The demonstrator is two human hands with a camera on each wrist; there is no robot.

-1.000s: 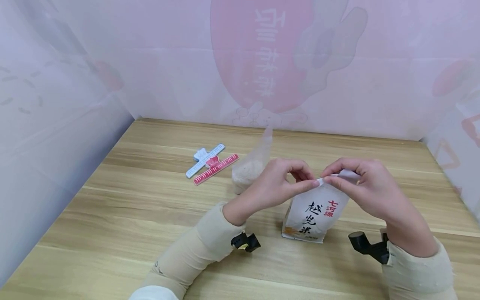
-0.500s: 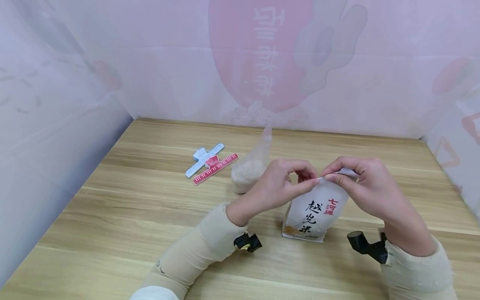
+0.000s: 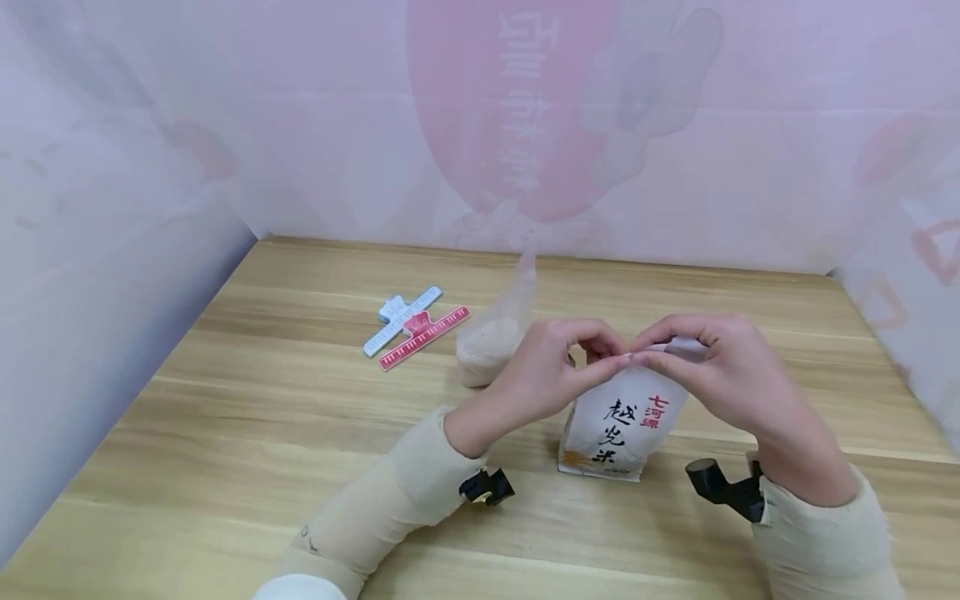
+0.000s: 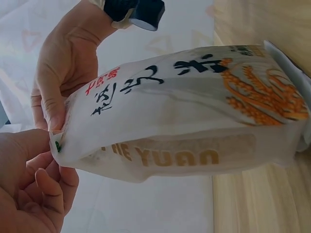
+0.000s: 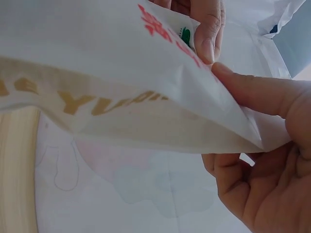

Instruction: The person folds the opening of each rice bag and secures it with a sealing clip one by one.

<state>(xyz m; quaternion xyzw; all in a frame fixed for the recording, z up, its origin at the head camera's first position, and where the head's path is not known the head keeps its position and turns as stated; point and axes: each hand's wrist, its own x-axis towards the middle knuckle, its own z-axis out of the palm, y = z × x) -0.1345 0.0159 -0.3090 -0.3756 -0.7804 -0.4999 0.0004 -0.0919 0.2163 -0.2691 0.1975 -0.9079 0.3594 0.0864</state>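
Observation:
A white rice bag (image 3: 630,417) with black and red characters stands upright on the table. Its top edge is pinched between thumb and fingers by my left hand (image 3: 551,362) at the left corner. My right hand (image 3: 723,367) pinches the same edge a little further right, the two thumbs nearly touching. In the left wrist view the bag (image 4: 160,102) shows orange grain printing near its base and a see-through side panel. From the right wrist, the bag's side fold (image 5: 194,126) spreads beneath my right thumb (image 5: 257,90).
Behind my left forearm a clear plastic bag (image 3: 487,346) of pale grains stands with a twisted peak. Left of it, a red clip (image 3: 423,335) and a blue clip (image 3: 401,321) with piano-key bars lie close together. Printed cloth walls (image 3: 330,150) enclose the wooden table (image 3: 300,433).
Both hands keep their pinch on the rice bag's top edge, the right thumb now slightly nearer the left one. The whole view has shifted a little, with everything appearing slightly further left.

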